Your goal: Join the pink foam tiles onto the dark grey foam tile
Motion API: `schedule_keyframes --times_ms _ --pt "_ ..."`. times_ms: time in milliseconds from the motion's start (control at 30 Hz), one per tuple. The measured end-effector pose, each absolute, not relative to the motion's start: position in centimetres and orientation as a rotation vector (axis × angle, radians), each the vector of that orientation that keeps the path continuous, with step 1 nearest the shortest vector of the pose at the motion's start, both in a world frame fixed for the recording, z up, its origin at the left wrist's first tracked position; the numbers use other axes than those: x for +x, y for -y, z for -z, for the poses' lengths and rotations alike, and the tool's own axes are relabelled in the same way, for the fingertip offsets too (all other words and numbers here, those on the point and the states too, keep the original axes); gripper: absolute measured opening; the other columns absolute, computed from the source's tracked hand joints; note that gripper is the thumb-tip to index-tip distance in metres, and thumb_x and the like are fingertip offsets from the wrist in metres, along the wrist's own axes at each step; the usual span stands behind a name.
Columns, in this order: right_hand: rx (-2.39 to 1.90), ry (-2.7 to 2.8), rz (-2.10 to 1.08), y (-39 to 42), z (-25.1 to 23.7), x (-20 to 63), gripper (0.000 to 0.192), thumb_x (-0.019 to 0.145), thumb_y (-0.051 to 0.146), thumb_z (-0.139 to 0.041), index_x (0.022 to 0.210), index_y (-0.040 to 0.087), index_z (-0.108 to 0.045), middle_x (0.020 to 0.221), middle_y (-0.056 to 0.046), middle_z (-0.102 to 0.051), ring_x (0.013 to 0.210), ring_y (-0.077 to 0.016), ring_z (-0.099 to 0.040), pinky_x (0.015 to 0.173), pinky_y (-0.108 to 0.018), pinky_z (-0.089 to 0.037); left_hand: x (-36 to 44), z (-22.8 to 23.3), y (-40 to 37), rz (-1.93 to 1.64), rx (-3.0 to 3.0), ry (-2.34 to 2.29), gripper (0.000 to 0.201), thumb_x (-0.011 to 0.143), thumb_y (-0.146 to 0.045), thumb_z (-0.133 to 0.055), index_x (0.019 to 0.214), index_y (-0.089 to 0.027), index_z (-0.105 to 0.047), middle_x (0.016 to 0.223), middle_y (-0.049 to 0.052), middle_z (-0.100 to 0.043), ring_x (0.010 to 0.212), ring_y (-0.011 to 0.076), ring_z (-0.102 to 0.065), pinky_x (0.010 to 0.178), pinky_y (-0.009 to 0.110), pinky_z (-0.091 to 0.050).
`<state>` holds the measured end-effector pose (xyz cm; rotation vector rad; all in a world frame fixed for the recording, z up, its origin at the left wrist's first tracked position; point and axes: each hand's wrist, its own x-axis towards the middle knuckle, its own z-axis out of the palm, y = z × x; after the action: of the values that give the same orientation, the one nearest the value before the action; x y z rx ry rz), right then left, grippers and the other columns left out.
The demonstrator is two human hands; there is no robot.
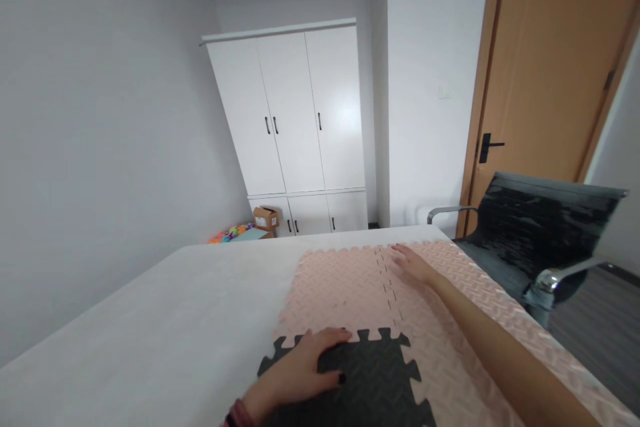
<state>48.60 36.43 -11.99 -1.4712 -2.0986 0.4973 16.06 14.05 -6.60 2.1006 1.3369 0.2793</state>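
Pink mats (335, 287) and dark mat (373, 380) looked like matt foam — raised tread texture. White tabletop (175, 313) looked smooth, low sheen. Cabinet (287, 93) was smooth with a soft gloss, paint or laminate unclear. Door (555, 67) looked like satin wood. Chair armrest (550, 279) was polished metal; chair back (540, 230) was glossy in patches — material unclear. Box (265, 218) was matt cardboard. Wall (115, 120) was matt.

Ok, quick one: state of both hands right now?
Left hand: open, palm down on the black mat tile, holding nothing visible.
Right hand: open, palm down at the pink mat's far side, holding nothing visible.
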Motion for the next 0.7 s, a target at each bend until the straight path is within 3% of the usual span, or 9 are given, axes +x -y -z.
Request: schedule_keyframes --times_ms 67,133,233,300,433,567,700 --pt "-1.515 1.999 -0.478 -33.9 12.3 54.5 0.054 0.085 0.046 -0.036 0.13 0.019 -0.049 0.14 -0.01 -0.048 0.13 -0.0234 -0.04 0.11 -0.044 -0.028 13.4 6.7 -14.8 -0.456 2.09 -1.357 0.055 0.077 -0.045 -0.057 0.129 -0.033 -0.047 0.14 -0.002 -0.048 0.13 0.0186 -0.041 0.115 0.036 -0.026" --pt "-1.582 1.9 -0.457 -31.0 12.8 60.8 0.055 0.082 0.047 -0.037 0.125 0.017 -0.053 0.136 -0.012 -0.052 0.128 -0.0242 -0.043 0.11 -0.043 -0.028 10.5 7.5 -16.0 -0.7 2.025 -1.539 0.054 0.074 -0.049 -0.057 0.123 -0.028 -0.054 0.135 0.001 -0.053 0.127 0.0206 -0.045 0.114 0.035 -0.027" --pt "-1.669 1.779 -0.448 -26.9 14.0 68.3 0.059 0.074 0.051 -0.043 0.117 0.014 -0.057 0.128 -0.016 -0.058 0.12 -0.0281 -0.051 0.108 -0.044 -0.032 7.1 9.8 -17.9 -0.879 1.859 -1.755 0.066 0.07 -0.057 -0.051 0.121 -0.017 -0.053 0.131 0.011 -0.054 0.126 0.0305 -0.044 0.113 0.048 -0.025" --pt "-1.686 1.726 -0.473 -25.0 15.1 71.1 0.059 0.071 0.053 -0.046 0.115 0.015 -0.058 0.124 -0.016 -0.06 0.117 -0.0284 -0.055 0.105 -0.044 -0.036 6.2 11.4 -18.7 -0.922 1.788 -1.798 0.073 0.066 -0.059 -0.051 0.12 -0.011 -0.052 0.128 0.016 -0.055 0.123 0.0329 -0.046 0.112 0.049 -0.028" --pt "-1.662 1.668 -0.547 -23.8 17.0 72.4 0.057 0.071 0.052 -0.048 0.115 0.019 -0.058 0.124 -0.01 -0.062 0.116 -0.0255 -0.056 0.104 -0.041 -0.037 6.7 13.6 -19.2 -0.982 1.723 -1.796 0.076 0.064 -0.057 -0.053 0.123 -0.008 -0.048 0.13 0.016 -0.052 0.117 0.0278 -0.053 0.106 0.04 -0.039" --pt "-1.651 1.607 -0.602 -23.8 17.7 72.0 0.055 0.07 0.05 -0.049 0.116 0.021 -0.059 0.126 -0.008 -0.061 0.119 -0.0262 -0.053 0.107 -0.044 -0.033 6.8 14.5 -19.6 -1.03 1.664 -1.82 0.071 0.066 -0.053 -0.055 0.122 -0.01 -0.049 0.129 0.017 -0.049 0.115 0.0294 -0.053 0.103 0.045 -0.041" --pt "-1.609 1.559 -0.672 -23.8 17.6 71.8 0.054 0.071 0.047 -0.045 0.116 0.02 -0.06 0.13 -0.008 -0.058 0.121 -0.0234 -0.052 0.107 -0.038 -0.035 6.1 15.2 -19.8 -1.076 1.669 -1.76 0.067 0.068 -0.047 -0.056 0.125 -0.013 -0.047 0.132 0.014 -0.046 0.12 0.0276 -0.049 0.106 0.044 -0.038"
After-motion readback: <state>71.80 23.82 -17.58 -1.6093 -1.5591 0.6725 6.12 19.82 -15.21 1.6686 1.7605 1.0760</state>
